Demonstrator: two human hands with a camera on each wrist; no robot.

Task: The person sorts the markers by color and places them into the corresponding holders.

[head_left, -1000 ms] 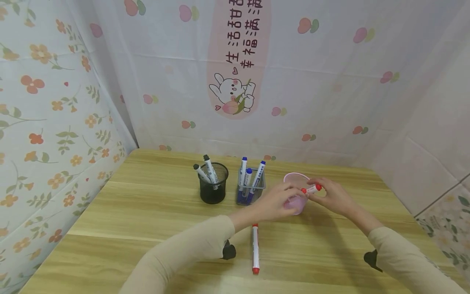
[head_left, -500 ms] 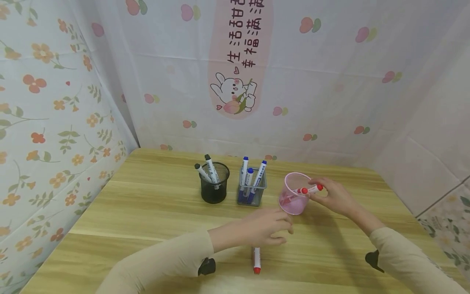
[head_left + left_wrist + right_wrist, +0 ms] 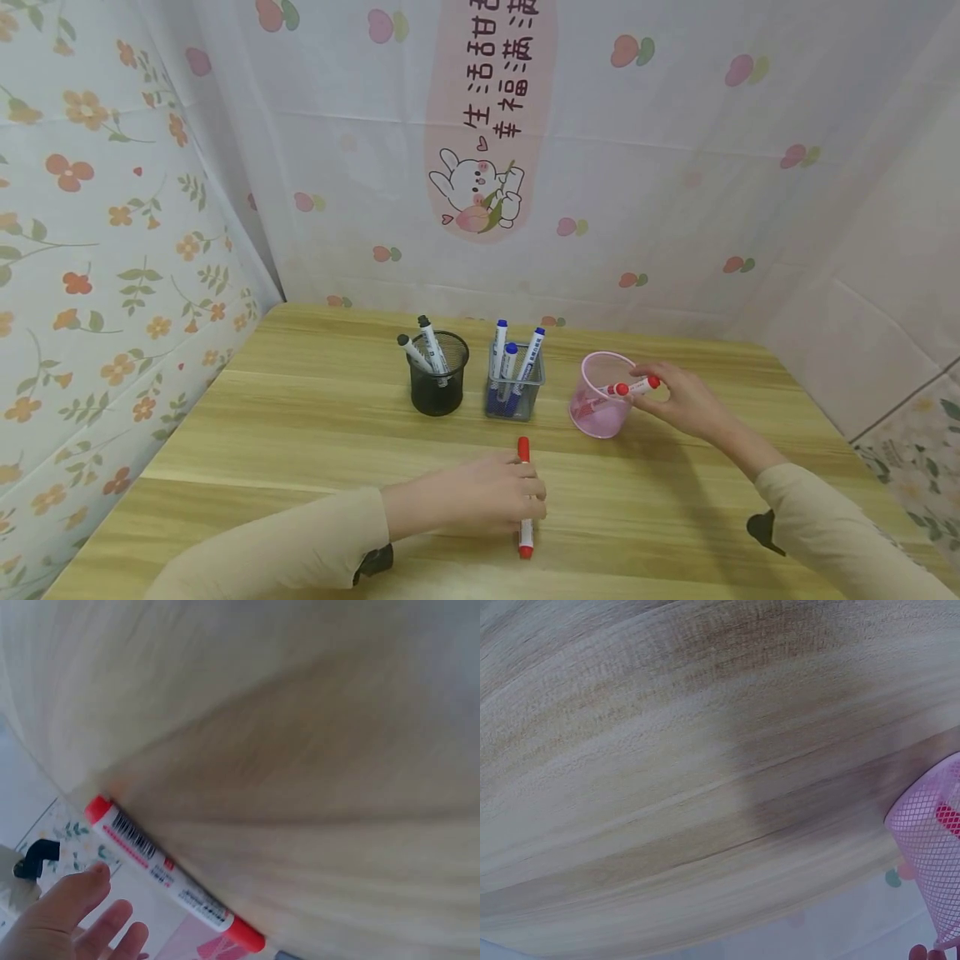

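A white marker with red ends (image 3: 527, 537) lies lengthwise on the table. My left hand (image 3: 480, 500) is over its middle from the left, fingers bent loosely. In the left wrist view, the thumb and fingers (image 3: 64, 904) stand apart from the marker (image 3: 169, 877). At the right, my right hand (image 3: 686, 404) grips the rim side of a pink mesh pen cup (image 3: 600, 423). Two red-capped markers (image 3: 621, 389) lean in that cup toward this hand. In the right wrist view, only fingertips show at the rim of the pink cup (image 3: 922, 840).
A black mesh pen cup (image 3: 437, 396) holds black-capped markers. Beside it, a square grey mesh holder (image 3: 521, 404) contains blue-capped markers. The wooden table (image 3: 300, 417) meets printed cloth (image 3: 652, 192) at its back edge.
My left hand has left the pink cup and moved left and toward me, down to the lying marker. My right hand stays at the cup. Both markers now lean inside it.
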